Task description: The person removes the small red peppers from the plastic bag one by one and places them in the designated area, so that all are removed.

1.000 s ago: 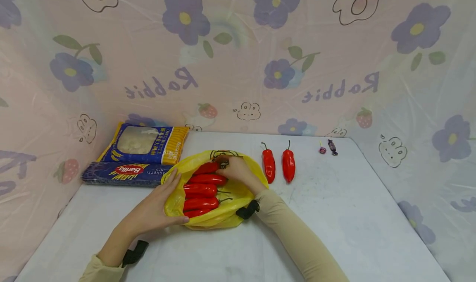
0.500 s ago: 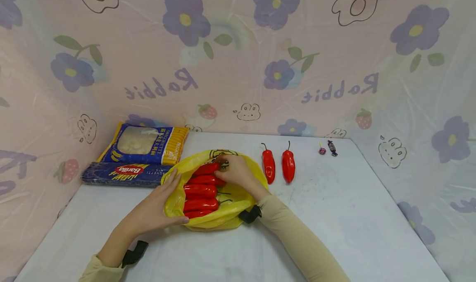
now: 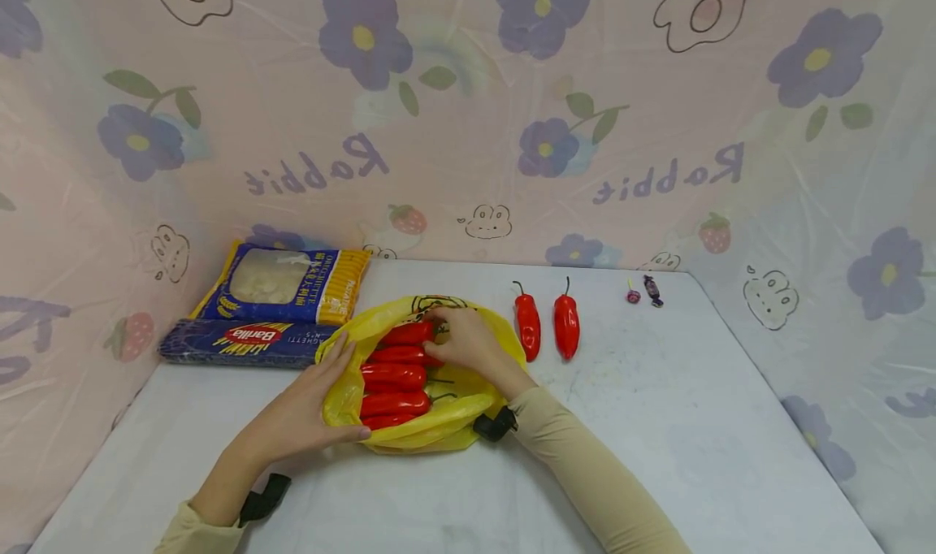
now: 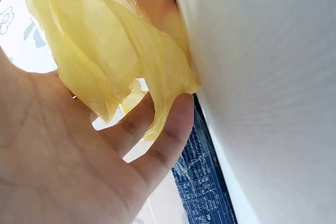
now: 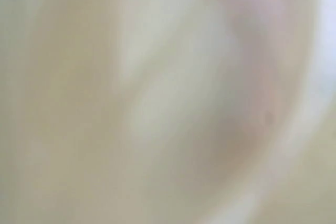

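A yellow plastic bag (image 3: 468,396) stands with its mouth spread in the head view, several red chili peppers (image 3: 395,377) lying stacked inside. My left hand (image 3: 300,412) holds the bag's left rim, thumb at the near side and fingers at the far side. Bag film drapes over those fingers in the left wrist view. Inside the mouth, my right hand (image 3: 468,343) pinches the stem end of the topmost chili pepper (image 3: 409,334); its fingertips are partly hidden. The right wrist view is a blur.
Two more chili peppers (image 3: 566,326) lie right of the bag. Farther right are a small lollipop (image 3: 633,296) and a dark wrapped candy (image 3: 653,291). A Barilla spaghetti pack (image 3: 249,343) and a blue-yellow orecchiette bag (image 3: 281,284) lie at the left, against the yellow bag.
My right hand has shifted very slightly within the bag, and the topmost chili pepper has settled a little lower. The left hand keeps its place on the rim.
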Demonstrator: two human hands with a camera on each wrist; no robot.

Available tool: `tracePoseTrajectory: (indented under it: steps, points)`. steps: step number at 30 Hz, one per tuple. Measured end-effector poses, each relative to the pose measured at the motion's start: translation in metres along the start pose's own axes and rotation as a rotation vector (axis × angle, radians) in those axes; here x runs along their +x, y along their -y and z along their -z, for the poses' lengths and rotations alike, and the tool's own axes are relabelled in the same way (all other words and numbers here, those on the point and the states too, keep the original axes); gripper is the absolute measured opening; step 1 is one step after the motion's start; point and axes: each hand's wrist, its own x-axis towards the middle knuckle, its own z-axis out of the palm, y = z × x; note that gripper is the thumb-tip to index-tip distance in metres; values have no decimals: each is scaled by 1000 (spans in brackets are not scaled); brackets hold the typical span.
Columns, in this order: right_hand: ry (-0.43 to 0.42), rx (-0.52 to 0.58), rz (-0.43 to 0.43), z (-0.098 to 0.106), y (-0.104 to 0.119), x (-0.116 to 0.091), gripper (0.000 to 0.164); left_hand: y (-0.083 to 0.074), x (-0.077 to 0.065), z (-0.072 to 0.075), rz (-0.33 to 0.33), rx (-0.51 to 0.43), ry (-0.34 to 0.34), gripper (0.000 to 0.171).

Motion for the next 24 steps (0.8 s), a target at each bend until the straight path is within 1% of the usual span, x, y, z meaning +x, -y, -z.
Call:
tracePoseTrajectory:
  steps: [5, 11, 19, 24]
  points:
    - [-9, 15, 12, 2, 0, -2, 38, 0, -1, -1, 8, 2, 0, 126]
    - [-60, 37, 50, 8, 1, -9, 37, 0, -1, 0, 5, 2, 3, 127]
    - [-158, 108, 68, 22, 6, -23, 38, 0, 0, 1, -3, 10, 4, 127]
    - [-234, 183, 91, 32, 6, -28, 32, 0, -1, 0, -7, 7, 0, 127]
